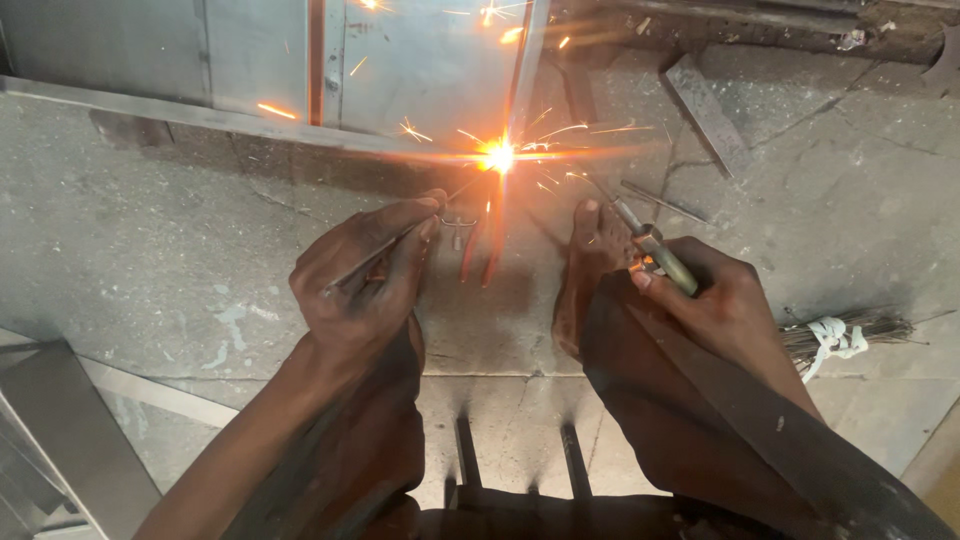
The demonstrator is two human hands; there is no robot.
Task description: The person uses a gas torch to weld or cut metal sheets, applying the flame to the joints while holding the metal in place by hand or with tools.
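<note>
Left hand pinches a thin stiff welding rod mid-length (its tip glows hot); right hand fingers wrap the electrode holder

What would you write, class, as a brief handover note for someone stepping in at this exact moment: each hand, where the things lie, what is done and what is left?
Left hand: pinches a thin rod aimed at the arc.
Right hand: grips the torch, pointed at the same spot.
Things: metal frame lies on the concrete floor; sparks fly at its joint. Red-handled pliers lie between the hands; a bare foot rests beside them. A small broom lies to the right.
Done: arc is lit at the joint.
Left: cannot tell how much of the seam remains; glare hides it.
</note>
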